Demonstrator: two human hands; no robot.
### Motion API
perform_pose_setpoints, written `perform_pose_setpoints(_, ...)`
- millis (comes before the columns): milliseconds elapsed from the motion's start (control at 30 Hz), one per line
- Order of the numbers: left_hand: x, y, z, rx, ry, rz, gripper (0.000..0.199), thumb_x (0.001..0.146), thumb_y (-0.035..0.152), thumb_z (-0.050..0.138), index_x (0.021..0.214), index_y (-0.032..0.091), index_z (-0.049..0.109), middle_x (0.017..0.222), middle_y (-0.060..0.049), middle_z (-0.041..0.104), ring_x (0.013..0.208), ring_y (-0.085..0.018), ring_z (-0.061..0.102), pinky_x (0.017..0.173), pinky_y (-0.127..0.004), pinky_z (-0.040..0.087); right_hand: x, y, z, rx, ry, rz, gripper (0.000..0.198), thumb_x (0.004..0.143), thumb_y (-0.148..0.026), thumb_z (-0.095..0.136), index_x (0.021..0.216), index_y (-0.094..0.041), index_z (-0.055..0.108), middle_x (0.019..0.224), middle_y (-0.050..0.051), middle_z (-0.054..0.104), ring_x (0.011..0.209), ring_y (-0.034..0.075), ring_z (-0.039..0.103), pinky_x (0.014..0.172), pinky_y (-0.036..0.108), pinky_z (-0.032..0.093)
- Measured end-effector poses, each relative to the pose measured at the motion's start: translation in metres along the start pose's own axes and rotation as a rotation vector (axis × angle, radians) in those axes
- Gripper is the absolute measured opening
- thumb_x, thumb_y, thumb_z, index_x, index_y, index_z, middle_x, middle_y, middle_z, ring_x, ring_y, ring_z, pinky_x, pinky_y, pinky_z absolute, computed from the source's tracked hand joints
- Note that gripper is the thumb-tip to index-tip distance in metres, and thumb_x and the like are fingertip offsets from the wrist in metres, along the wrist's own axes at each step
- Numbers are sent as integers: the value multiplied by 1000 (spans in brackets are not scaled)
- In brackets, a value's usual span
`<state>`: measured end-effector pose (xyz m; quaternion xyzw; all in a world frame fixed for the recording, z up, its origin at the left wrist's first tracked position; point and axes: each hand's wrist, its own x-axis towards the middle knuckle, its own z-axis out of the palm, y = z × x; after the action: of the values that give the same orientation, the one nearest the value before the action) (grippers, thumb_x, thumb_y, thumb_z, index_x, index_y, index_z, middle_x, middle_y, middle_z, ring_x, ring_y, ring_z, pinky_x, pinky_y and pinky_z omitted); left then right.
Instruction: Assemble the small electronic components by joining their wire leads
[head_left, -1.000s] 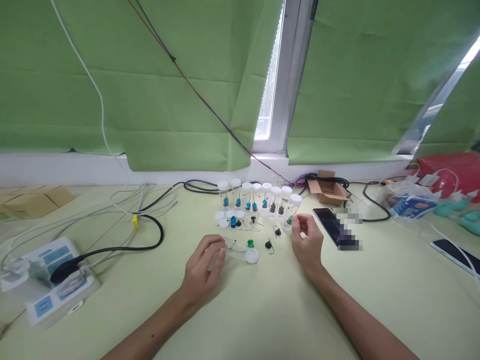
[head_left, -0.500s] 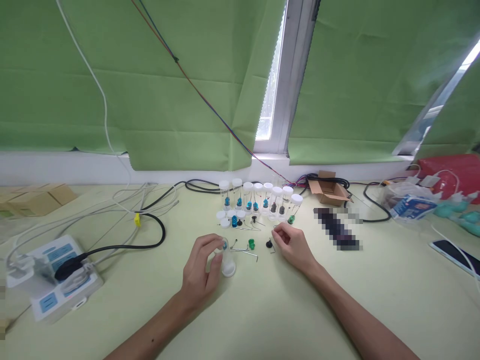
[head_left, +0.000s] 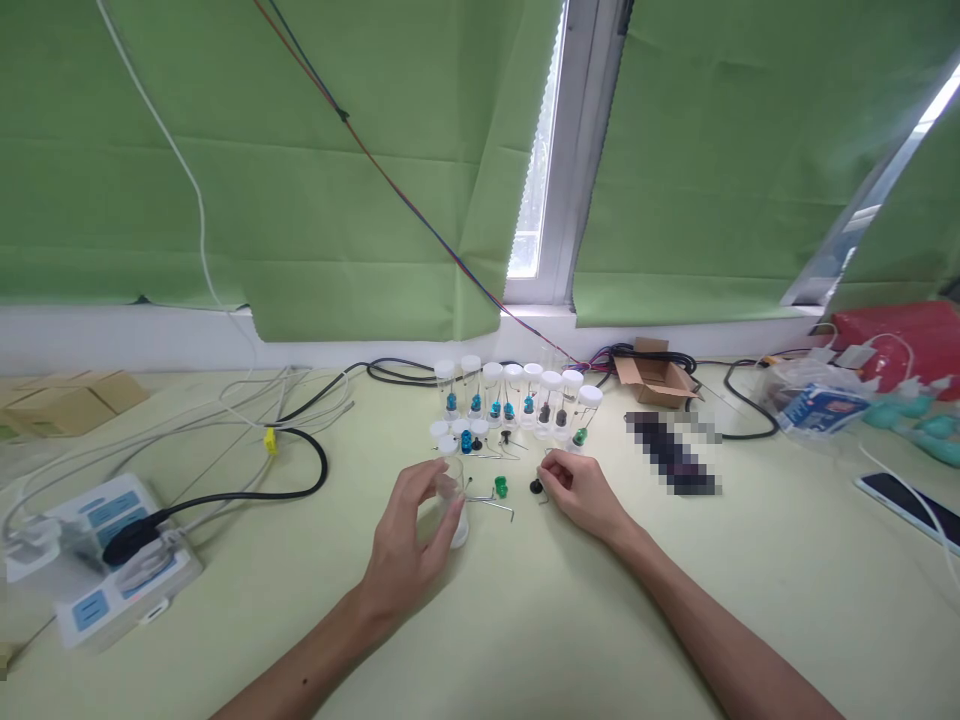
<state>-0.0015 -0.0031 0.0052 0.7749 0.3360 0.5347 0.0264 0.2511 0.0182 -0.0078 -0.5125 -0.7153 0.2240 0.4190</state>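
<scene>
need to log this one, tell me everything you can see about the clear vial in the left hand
The vial is a small tube of clear plastic, as it looks, standing about upright with its white cap down on the pale green table. The left hand wraps it from the left, thumb and fingers closed round the tube. It sits just left of a loose green part and in front of the row of capped vials. Whether anything is inside cannot be told.

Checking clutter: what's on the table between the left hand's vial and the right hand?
Head view: a green part with a bent wire lead, then a black part just by the right hand. The left hand holds the clear vial.
</scene>
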Motion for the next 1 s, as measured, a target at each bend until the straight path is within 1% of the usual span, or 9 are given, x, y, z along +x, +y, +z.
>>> perform_pose_setpoints(67, -2, 0, 1, -51, -12, -73, 59, 87, 11, 59, 139, 25, 35, 116, -9, 57, 90, -16, 65, 80, -37, 59, 0, 0, 0, -3, -3, 1, 15, 87, -23, 53, 74, -18, 59, 63, 1, 59, 58, 14, 53, 56, 25, 41)
perform_pose_setpoints(133, -3, 0, 2, -74, -14, -115, 61, 88, 12, 59, 141, 27, 32, 119, -9, 55, 92, -16, 66, 82, -39, 59, 0, 0, -1, -6, -3, 1, 15, 87, -23, 53, 74, -18, 59, 63, 1, 60, 58, 14, 53, 56, 25, 42)
perform_pose_setpoints(267, -4, -1, 3, -70, 7, -120, 54, 88, 15, 61, 134, 28, 37, 119, -9, 53, 97, -19, 66, 82, -40, 60, 0, -3, -2, -4, -10, -1, 19, 90, -26, 52, 74, -18, 59, 63, 0, 60, 57, 14, 52, 56, 25, 41)
perform_pose_setpoints(433, -2, -6, 5, -103, 10, -184, 51, 87, 17, 62, 130, 27, 38, 118, -9, 51, 99, -19, 66, 85, -43, 59, 0, -6, -3, -11, -51, -17, 24, 93, -32, 52, 76, -18, 61, 63, 0, 60, 57, 14, 51, 56, 25, 40)
perform_pose_setpoints(567, -1, -6, 5, -113, 26, -213, 56, 85, 17, 65, 132, 26, 35, 118, -9, 49, 98, -19, 65, 88, -44, 57, -1, -5, -3, -36, -87, -21, 18, 90, -32, 57, 82, -18, 63, 67, 0, 60, 60, 14, 52, 58, 25, 41)
perform_pose_setpoints(700, -1, -7, 4, -95, 20, -202, 62, 83, 17, 67, 135, 26, 32, 119, -9, 48, 97, -18, 64, 89, -44, 56, -2, -3, -3, -64, -105, -28, 10, 85, -29, 62, 85, -19, 64, 69, -2, 59, 60, 13, 51, 59, 25, 42)
perform_pose_setpoints(833, -1, -10, 4, -66, -13, -214, 66, 83, 18, 66, 137, 26, 29, 118, -9, 49, 99, -19, 63, 90, -46, 55, -2, -2, -3, -91, -114, -30, 8, 82, -25, 64, 88, -19, 64, 71, -2, 60, 60, 13, 50, 59, 25, 41)
perform_pose_setpoints(1000, 2, -14, 2, -30, 0, -253, 65, 83, 20, 66, 136, 26, 29, 116, -9, 49, 98, -20, 62, 88, -47, 55, -1, -2, -3, -105, -123, -38, 7, 81, -21, 64, 88, -19, 64, 71, -2, 59, 60, 13, 51, 60, 25, 41)
